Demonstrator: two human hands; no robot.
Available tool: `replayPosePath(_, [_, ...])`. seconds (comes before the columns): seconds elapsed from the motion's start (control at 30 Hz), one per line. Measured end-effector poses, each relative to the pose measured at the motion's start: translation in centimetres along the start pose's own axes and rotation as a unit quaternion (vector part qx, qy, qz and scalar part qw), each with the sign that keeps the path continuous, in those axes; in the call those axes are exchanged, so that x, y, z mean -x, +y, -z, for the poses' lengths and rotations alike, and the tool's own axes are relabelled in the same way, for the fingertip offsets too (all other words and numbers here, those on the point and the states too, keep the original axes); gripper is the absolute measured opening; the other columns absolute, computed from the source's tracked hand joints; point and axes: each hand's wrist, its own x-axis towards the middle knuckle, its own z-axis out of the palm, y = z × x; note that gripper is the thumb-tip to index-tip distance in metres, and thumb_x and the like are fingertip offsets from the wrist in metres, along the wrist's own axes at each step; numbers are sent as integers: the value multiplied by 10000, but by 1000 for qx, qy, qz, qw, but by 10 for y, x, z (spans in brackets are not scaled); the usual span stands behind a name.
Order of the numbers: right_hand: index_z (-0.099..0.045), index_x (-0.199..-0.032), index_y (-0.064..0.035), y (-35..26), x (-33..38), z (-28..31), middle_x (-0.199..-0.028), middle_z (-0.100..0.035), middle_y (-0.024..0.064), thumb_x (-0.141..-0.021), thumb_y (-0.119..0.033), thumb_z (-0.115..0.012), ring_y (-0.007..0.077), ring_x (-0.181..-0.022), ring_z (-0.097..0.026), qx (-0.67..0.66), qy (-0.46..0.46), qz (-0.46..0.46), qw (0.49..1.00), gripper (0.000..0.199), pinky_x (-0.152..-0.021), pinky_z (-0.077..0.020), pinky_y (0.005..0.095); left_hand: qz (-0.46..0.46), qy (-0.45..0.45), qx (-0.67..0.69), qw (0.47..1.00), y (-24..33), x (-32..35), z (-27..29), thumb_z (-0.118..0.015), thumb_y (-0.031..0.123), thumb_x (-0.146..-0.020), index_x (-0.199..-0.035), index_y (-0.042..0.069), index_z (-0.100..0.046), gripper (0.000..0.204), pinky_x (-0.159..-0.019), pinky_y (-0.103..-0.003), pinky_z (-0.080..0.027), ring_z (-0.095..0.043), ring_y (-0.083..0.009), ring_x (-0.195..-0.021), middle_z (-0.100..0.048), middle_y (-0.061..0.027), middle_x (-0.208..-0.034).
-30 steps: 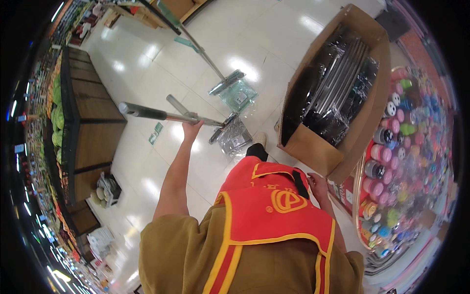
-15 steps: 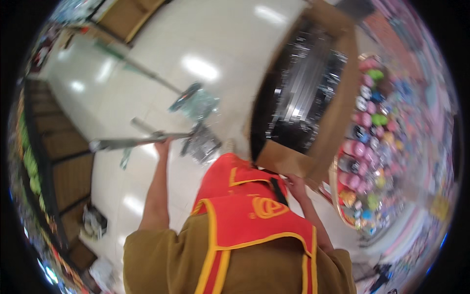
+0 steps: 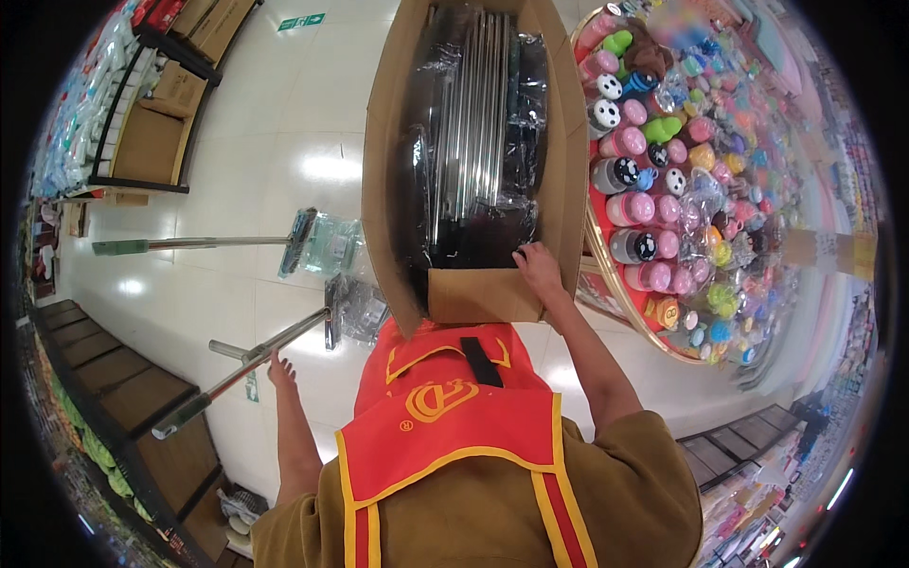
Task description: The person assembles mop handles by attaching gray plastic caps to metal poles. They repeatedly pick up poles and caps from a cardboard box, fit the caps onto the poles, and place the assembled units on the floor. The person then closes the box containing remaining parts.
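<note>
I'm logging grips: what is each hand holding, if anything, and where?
Left hand: at the metal pole, near mid-length; actual grip cannot be told. Right hand: at the cardboard box's near flap; hold unclear.

Open brown box [image 3: 485,297] of silver poles [image 3: 473,123], slanted long-handled mop [image 3: 230,380] to its left

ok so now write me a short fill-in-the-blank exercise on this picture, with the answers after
The ____ hand is beside the pole of a long-handled tool. The other hand is at the near end of a box made of ____. Pink containers stand to the ____ of that box. The apron is red with ____ trim.

Missing words: left; cardboard; right; yellow
</note>
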Motion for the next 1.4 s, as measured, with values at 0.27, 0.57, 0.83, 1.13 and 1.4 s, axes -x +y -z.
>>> replayPosePath(0.27, [-691,-782,-45,-18,24,36,-729,-666,162,-947,-473,-439,334,-749,-649,-72,-253,-31,964,523,-693,-507,444,-450,-50,-341,824,7,99,-31,-698,193,-811,-1000,-17,-642,288,-648,-306,-518,-626,-185,-722,-661,-109,-834])
replayPosePath(0.57, [-696,-797,-61,-22,96,19,-782,-658,184,-854,-342,-579,383,-771,-632,-124,-280,49,951,310,-712,-505,472,-610,-276,-268,693,96,331,-221,-635,54,-849,-1017,6,-640,176,-739,-305,-528,-673,-188,-819,-680,-108,-850])
replayPosePath(0.83, [-673,-934,-52,-14,118,15,-823,-663,174,-859,-282,-584,358,-781,-642,-196,-217,-37,955,258,-701,-508,445,-504,-431,-445,602,-32,347,-371,-720,201,-752,-1261,-26,-470,611,-929,-418,-471,-568,-347,-1100,-558,-217,-1191])
replayPosePath(1.13, [-657,-1030,-46,-10,119,8,-893,-684,163,-881,-255,-595,324,-821,-665,-259,-200,-128,936,263,-721,-526,393,-300,-411,-476,717,-79,307,-424,-780,373,-652,-1278,23,-460,785,-967,-428,-447,-500,-364,-1199,-573,-196,-1213])
replayPosePath(1.4, [-578,-1196,-54,10,115,-25,-932,-661,157,-906,-255,-604,267,-838,-640,-351,-173,-260,883,354,-772,-497,354,-473,-440,-528,551,-86,357,-405,-806,439,-615,-945,61,-636,529,-801,-427,-502,-590,-319,-945,-590,-123,-977])
